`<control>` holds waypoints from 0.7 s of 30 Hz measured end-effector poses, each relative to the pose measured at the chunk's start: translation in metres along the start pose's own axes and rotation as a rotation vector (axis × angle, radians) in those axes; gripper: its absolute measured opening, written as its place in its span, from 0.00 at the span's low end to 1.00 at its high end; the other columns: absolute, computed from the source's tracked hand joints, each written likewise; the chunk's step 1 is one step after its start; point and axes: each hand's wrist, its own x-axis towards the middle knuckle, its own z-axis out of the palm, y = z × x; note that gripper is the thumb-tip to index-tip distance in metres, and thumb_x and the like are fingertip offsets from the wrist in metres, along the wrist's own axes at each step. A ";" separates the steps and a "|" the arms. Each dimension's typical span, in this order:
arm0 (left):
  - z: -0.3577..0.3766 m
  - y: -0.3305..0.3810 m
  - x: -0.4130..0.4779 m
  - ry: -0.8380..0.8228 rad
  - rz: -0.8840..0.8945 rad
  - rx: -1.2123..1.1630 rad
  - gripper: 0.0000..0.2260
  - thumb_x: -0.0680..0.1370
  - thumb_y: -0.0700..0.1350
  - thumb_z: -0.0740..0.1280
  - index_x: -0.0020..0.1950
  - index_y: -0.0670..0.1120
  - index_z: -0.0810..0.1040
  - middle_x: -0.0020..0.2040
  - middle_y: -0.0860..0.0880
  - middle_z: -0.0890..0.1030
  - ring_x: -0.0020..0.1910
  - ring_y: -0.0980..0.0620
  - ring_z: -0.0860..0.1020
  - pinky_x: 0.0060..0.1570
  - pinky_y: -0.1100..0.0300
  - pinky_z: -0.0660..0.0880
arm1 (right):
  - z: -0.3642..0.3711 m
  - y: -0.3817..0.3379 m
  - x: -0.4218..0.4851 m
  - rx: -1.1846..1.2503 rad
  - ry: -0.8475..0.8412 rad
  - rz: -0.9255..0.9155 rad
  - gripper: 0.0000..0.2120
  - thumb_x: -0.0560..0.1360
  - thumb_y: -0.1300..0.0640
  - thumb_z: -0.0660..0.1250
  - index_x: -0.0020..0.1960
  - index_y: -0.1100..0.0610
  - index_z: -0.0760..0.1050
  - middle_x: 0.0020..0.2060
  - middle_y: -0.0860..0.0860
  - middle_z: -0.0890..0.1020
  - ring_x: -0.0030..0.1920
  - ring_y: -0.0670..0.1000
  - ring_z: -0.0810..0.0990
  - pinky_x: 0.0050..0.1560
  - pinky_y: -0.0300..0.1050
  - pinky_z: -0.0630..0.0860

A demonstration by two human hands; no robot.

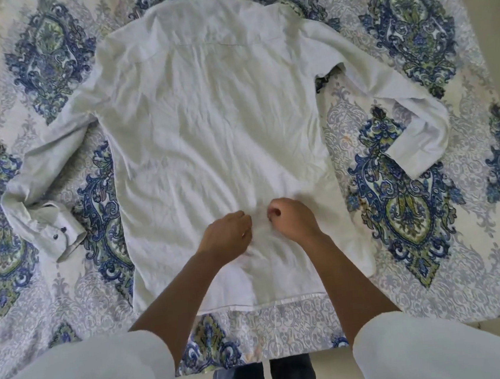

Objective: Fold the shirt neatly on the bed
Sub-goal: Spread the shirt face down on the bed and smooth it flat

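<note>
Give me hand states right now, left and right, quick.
left hand: fingers curled, pinching the shirt at its lower middle.
right hand: fingers curled, pinching the shirt just beside the left.

A white shirt lies flat and fills the middle of the frame. One sleeve bends out to middle left, the other sleeve to middle right. Open patterned bedspread remains at lower left and lower right (also along the bottom edge).
</note>
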 end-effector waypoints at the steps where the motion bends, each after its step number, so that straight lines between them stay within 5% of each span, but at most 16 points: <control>1: -0.003 -0.009 0.000 0.068 -0.004 0.011 0.08 0.74 0.44 0.61 0.47 0.43 0.77 0.46 0.46 0.78 0.44 0.45 0.78 0.36 0.53 0.77 | -0.001 -0.006 0.005 0.031 0.043 -0.006 0.08 0.74 0.60 0.61 0.48 0.60 0.77 0.46 0.55 0.80 0.50 0.56 0.77 0.45 0.47 0.72; 3: -0.005 -0.031 0.003 0.140 -0.003 0.080 0.08 0.71 0.43 0.66 0.48 0.42 0.78 0.45 0.46 0.78 0.42 0.44 0.78 0.33 0.54 0.76 | -0.005 -0.015 0.018 0.050 0.212 -0.058 0.07 0.72 0.62 0.62 0.48 0.62 0.77 0.46 0.57 0.79 0.51 0.58 0.76 0.46 0.50 0.74; 6: -0.009 -0.051 0.008 0.171 -0.019 0.036 0.15 0.73 0.51 0.55 0.43 0.43 0.77 0.39 0.47 0.76 0.37 0.45 0.78 0.30 0.56 0.73 | -0.012 -0.023 0.045 -0.027 0.392 -0.125 0.11 0.71 0.62 0.62 0.52 0.62 0.77 0.50 0.58 0.80 0.54 0.61 0.76 0.52 0.54 0.74; 10: -0.025 -0.055 0.052 0.334 0.035 0.067 0.17 0.76 0.51 0.56 0.56 0.44 0.77 0.56 0.46 0.79 0.55 0.45 0.77 0.49 0.53 0.75 | -0.002 -0.032 0.079 -0.211 0.395 -0.241 0.23 0.72 0.54 0.53 0.63 0.59 0.74 0.63 0.58 0.76 0.65 0.60 0.74 0.63 0.58 0.70; 12: -0.030 -0.062 0.081 0.208 0.009 0.087 0.25 0.78 0.53 0.50 0.70 0.43 0.69 0.71 0.44 0.69 0.71 0.45 0.67 0.66 0.49 0.67 | 0.012 -0.044 0.096 -0.286 0.301 -0.278 0.25 0.74 0.52 0.51 0.69 0.57 0.68 0.69 0.57 0.70 0.70 0.57 0.68 0.68 0.58 0.64; 14: -0.023 -0.090 0.095 0.114 -0.065 0.124 0.32 0.77 0.60 0.41 0.77 0.46 0.50 0.78 0.48 0.49 0.77 0.50 0.48 0.74 0.50 0.50 | 0.015 -0.040 0.116 -0.330 0.293 -0.237 0.26 0.76 0.50 0.49 0.72 0.56 0.64 0.72 0.54 0.66 0.73 0.56 0.63 0.70 0.60 0.61; 19: -0.033 -0.153 0.087 0.143 -0.274 0.195 0.34 0.74 0.66 0.38 0.75 0.50 0.36 0.76 0.51 0.36 0.75 0.52 0.36 0.72 0.50 0.32 | -0.025 0.023 0.141 -0.390 0.388 0.205 0.26 0.79 0.45 0.42 0.76 0.49 0.49 0.77 0.53 0.50 0.76 0.56 0.47 0.74 0.61 0.47; 21: -0.043 -0.139 0.103 0.134 -0.205 0.153 0.34 0.75 0.63 0.38 0.74 0.47 0.35 0.76 0.49 0.35 0.75 0.51 0.36 0.73 0.49 0.35 | -0.026 0.000 0.148 -0.352 0.398 0.125 0.26 0.78 0.46 0.43 0.75 0.51 0.54 0.76 0.55 0.55 0.76 0.57 0.52 0.72 0.62 0.49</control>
